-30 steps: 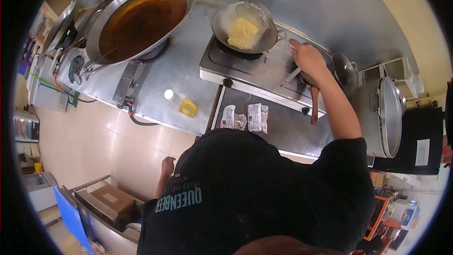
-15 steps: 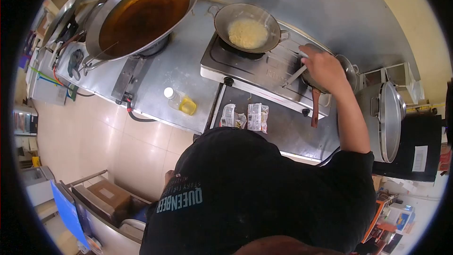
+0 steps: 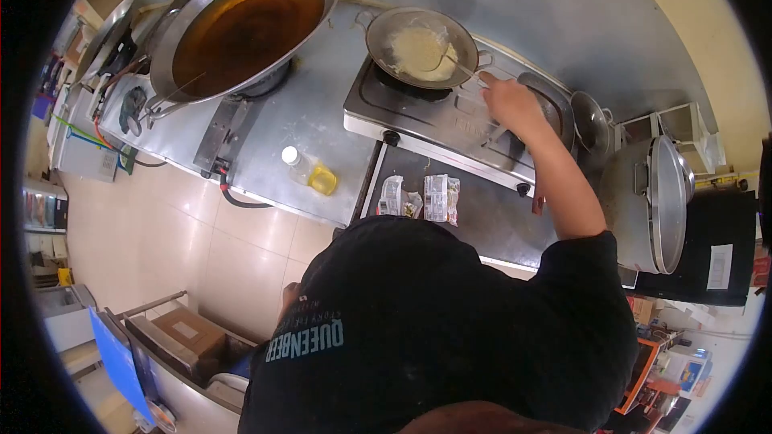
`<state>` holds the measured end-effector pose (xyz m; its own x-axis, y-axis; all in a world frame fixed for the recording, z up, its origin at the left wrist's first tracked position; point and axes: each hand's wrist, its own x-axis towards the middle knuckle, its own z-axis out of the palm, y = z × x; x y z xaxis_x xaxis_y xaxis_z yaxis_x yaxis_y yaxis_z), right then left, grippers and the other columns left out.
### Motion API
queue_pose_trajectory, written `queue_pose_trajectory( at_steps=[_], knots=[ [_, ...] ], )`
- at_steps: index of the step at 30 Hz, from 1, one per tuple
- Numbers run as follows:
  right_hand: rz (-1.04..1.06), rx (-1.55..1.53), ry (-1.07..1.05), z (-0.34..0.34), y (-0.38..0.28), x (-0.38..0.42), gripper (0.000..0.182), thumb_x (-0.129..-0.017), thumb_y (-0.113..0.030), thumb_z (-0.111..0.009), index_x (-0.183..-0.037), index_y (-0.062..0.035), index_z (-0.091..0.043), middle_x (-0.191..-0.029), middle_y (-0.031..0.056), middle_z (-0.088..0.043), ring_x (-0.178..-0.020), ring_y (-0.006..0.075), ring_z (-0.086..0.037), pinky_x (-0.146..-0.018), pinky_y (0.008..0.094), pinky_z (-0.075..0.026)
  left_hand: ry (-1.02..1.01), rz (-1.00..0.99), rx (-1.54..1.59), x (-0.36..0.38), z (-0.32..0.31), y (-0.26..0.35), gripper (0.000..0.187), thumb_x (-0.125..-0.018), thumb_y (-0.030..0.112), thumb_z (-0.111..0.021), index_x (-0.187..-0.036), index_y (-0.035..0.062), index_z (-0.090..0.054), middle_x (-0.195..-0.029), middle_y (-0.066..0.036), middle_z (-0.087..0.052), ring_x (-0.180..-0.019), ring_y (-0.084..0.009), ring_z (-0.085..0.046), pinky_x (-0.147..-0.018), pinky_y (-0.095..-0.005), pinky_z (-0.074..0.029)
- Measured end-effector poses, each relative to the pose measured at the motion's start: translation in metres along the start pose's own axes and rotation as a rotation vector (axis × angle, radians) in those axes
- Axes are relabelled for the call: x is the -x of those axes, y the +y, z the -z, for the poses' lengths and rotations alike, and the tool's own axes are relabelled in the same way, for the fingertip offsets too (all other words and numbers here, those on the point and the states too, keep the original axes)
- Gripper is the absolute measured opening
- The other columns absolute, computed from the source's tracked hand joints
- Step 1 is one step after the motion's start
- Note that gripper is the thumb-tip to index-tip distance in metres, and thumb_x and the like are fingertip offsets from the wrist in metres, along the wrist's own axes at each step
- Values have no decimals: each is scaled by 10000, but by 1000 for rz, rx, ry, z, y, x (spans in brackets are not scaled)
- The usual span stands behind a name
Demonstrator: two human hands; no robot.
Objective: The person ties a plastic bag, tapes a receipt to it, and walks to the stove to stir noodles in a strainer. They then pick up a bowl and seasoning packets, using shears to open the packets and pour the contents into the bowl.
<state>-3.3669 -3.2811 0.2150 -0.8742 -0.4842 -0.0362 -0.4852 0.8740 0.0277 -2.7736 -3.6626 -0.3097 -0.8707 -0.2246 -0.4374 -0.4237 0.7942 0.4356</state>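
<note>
My right hand (image 3: pixel 511 103) is closed around the handle of a metal ladle (image 3: pixel 461 67), whose bowl end is in a small two-handled wok (image 3: pixel 379 50) on the gas stove. Pale, lumpy food (image 3: pixel 418 50) lies in the wok, with some steam over it. Below my forearm, a brown-handled pan (image 3: pixel 538 193) is partly hidden on the stove's right side. At the left edge of my black shirt, a small bit of my left hand (image 3: pixel 290 294) shows; its fingers cannot be made out. Two opened packets (image 3: pixel 441 198) lie in front of the stove.
A large wok of dark brown liquid (image 3: pixel 249 32) stands at the upper left. A bottle of yellow oil (image 3: pixel 322 180) with a white cap is left of the packets. At the right are a big lidded pot (image 3: pixel 635 201) and a strainer-like pan (image 3: pixel 591 120).
My right hand has moved left from the pan side toward the small wok. The ladle's end is now in the food, and the pale food looks spread and stirred.
</note>
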Motion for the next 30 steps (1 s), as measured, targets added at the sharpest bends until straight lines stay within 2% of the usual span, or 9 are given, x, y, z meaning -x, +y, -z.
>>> queue_pose_trajectory(
  at_steps=[3, 6, 10, 13, 17, 19, 23, 26, 30],
  knots=[
    [12, -121, 81, 38, -1, 26, 378, -950, -229, -564, -1302, -92, -576, -885, 270, -670, -917, 452, -642, -815, 527, -498, -26, 123, 135, 10, 0, 5, 305, -923, 210, -511, -995, -10, -710, -990, -218, -697, -923, -381, -664, -804, -447, -530],
    [63, -200, 40, 58, -2, 49, 376, -950, -225, -569, -1304, -96, -573, -867, 283, -660, -920, 455, -635, -809, 529, -492, -40, 210, 224, 19, -1, 11, 310, -924, 213, -510, -995, -13, -709, -989, -218, -698, -921, -382, -663, -804, -447, -530],
    [138, -110, -15, 25, -18, 50, 369, -945, -214, -555, -1283, -69, -570, -862, 269, -672, -835, 444, -664, -770, 536, -521, -48, 281, 308, 21, 4, 17, 316, -926, 218, -509, -995, -18, -707, -989, -217, -699, -919, -384, -663, -804, -446, -529],
    [114, -157, 10, 20, -17, 41, 359, -950, -211, -545, -1274, -58, -574, -867, 277, -670, -850, 447, -663, -773, 538, -521, -21, 364, 427, 19, 18, 26, 321, -928, 222, -508, -995, -22, -706, -989, -217, -699, -918, -385, -663, -805, -446, -529],
    [139, -221, 32, 11, -9, 38, 376, -959, -231, -559, -1309, -94, -565, -873, 286, -663, -858, 456, -645, -781, 532, -502, 52, 602, 726, 18, 58, 66, 328, -929, 227, -507, -995, -27, -704, -989, -217, -700, -916, -387, -662, -805, -446, -529],
    [81, -177, 50, -3, 3, 23, 382, -961, -234, -553, -1317, -97, -559, -883, 282, -667, -865, 456, -646, -787, 533, -504, 40, 456, 580, 13, 42, 45, 333, -927, 236, -504, -998, -18, -708, -998, -219, -699, -917, -375, -665, -807, -435, -527],
    [42, -108, 187, 24, 20, 19, 373, -959, -233, -549, -1301, -88, -566, -889, 276, -671, -868, 458, -647, -794, 537, -505, 70, 170, 295, 0, -4, -6, 343, -922, 253, -498, -1003, -1, -715, -1015, -223, -698, -921, -351, -669, -812, -415, -523],
    [-110, -29, 120, 18, 50, -18, 357, -956, -222, -549, -1284, -82, -570, -941, 292, -661, -924, 449, -642, -815, 544, -496, 24, 240, 361, 0, 7, 5, 342, -922, 254, -499, -1002, 2, -716, -1017, -223, -697, -922, -351, -669, -812, -415, -523],
    [33, -144, 41, -18, 45, -39, 356, -961, -220, -542, -1276, -61, -583, -1044, 276, -659, -1004, 454, -616, -861, 511, -489, 9, 285, 393, -2, 12, 14, 340, -922, 254, -500, -1001, 5, -717, -1019, -222, -697, -923, -351, -669, -812, -415, -522]
  ],
)
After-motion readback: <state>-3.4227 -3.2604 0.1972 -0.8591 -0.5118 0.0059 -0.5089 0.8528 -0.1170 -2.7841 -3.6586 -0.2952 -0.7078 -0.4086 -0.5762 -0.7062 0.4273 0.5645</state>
